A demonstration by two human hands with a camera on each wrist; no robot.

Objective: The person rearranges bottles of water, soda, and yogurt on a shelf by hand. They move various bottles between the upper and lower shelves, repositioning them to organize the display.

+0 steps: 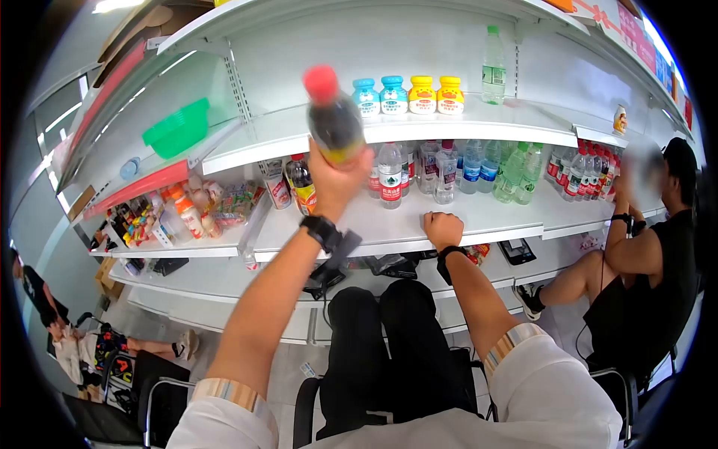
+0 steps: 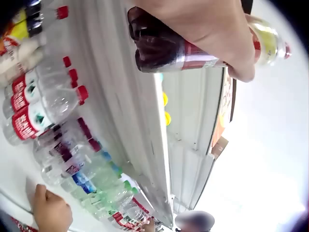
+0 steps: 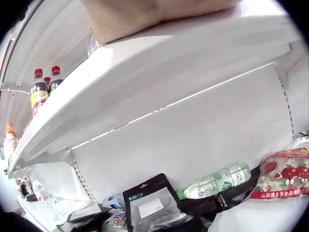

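My left hand (image 1: 340,179) grips a bottle of dark drink (image 1: 333,123) with a red cap, its lower part wrapped by the fingers. Slightly blurred, the bottle is raised before the front edge of the upper shelf (image 1: 277,133). In the left wrist view the same hand (image 2: 207,29) lies across the bottle's label. On the front of the lower shelf (image 1: 344,224) rests my right hand (image 1: 445,230), its fingers curled and holding nothing. Nearby on that shelf stand water bottles with red labels (image 1: 390,179). Another dark drink bottle (image 1: 301,183) stands beside a can (image 1: 277,187).
Blue (image 1: 394,96) and yellow jars (image 1: 422,96) and a green bottle (image 1: 493,67) stand on the upper shelf. A green basket (image 1: 178,129) is at left. Black packages (image 3: 152,208) and a lying bottle (image 3: 217,181) occupy a shelf below. Another person (image 1: 643,232) sits at right.
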